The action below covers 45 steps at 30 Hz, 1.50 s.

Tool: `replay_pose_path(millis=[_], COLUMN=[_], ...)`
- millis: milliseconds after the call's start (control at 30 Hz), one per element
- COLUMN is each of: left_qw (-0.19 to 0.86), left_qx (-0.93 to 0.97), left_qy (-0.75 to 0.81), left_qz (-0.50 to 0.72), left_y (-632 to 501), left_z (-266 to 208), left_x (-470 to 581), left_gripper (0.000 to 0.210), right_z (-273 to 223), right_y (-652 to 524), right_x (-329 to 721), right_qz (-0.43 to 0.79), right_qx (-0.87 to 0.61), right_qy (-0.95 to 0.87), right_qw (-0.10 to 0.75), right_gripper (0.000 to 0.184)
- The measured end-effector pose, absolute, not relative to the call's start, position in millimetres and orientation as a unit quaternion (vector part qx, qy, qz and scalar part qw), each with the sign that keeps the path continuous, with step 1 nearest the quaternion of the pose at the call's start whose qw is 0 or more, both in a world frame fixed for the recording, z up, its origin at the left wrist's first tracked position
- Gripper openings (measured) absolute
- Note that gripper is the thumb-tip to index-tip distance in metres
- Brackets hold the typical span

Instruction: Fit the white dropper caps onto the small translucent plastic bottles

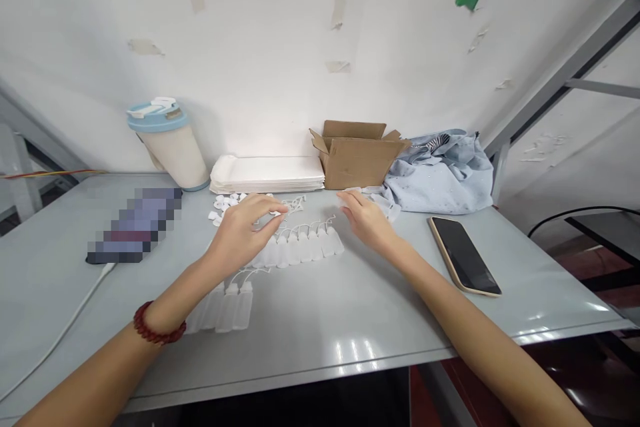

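My left hand (243,230) is closed in a pinch, thumb and forefinger tips nearly meeting over small white caps (220,203) and a loose heap of white looped straps (296,204). Whatever lies between those fingertips is too small to name. Across from it, my right hand (367,220) has its fingers drawn together, with a whitish bit at the tips that I cannot make out. It is beside a pile of translucent plastic pieces (385,200). Small translucent bottles (300,247) with thin straps lie in a row between the hands. Several more bottles (235,307) lie nearer, partly behind my left wrist.
Against the wall stand a tumbler (175,147), a stack of white envelopes or trays (273,173), an open cardboard box (357,163) and a light-blue cloth (440,177). A phone (465,257) lies right; a blurred-out device (137,227) with a cable (65,327) lies left.
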<state>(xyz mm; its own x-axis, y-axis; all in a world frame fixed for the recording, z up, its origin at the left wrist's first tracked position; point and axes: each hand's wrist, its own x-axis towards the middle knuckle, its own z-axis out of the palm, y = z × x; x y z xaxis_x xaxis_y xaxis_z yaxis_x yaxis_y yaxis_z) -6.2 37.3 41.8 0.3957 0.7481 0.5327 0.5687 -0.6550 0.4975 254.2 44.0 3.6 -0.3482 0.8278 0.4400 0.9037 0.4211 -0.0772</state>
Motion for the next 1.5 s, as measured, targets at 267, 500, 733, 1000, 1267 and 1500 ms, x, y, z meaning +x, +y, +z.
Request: replay_pose_path(millis=[267, 500, 733, 1000, 1267, 1500], left_qw=[0.121, 0.122, 0.105, 0.116, 0.101, 0.091], left_qx=[0.842, 0.859, 0.866, 0.867, 0.863, 0.854], left_qy=[0.394, 0.332, 0.286, 0.274, 0.288, 0.31], left_qz=[0.349, 0.371, 0.396, 0.399, 0.403, 0.409], left_y=[24, 16, 15, 13, 10, 8], left_z=[46, 46, 41, 42, 41, 41], left_x=[2, 7, 8, 10, 11, 12], left_gripper=[0.014, 0.013, 0.019, 0.019, 0.015, 0.016], right_z=[7, 8, 5, 6, 10, 11], right_y=[6, -4, -3, -3, -5, -5], right_x=[215, 207, 207, 207, 206, 205], right_qz=[-0.087, 0.007, 0.034, 0.031, 0.028, 0.031], right_qx=[-0.374, -0.365, -0.364, -0.363, -0.357, -0.366], right_qy=[-0.872, -0.867, -0.861, -0.851, -0.839, -0.837], right_qw=[0.303, 0.341, 0.354, 0.38, 0.411, 0.407], right_gripper=[0.032, 0.043, 0.04, 0.032, 0.028, 0.027])
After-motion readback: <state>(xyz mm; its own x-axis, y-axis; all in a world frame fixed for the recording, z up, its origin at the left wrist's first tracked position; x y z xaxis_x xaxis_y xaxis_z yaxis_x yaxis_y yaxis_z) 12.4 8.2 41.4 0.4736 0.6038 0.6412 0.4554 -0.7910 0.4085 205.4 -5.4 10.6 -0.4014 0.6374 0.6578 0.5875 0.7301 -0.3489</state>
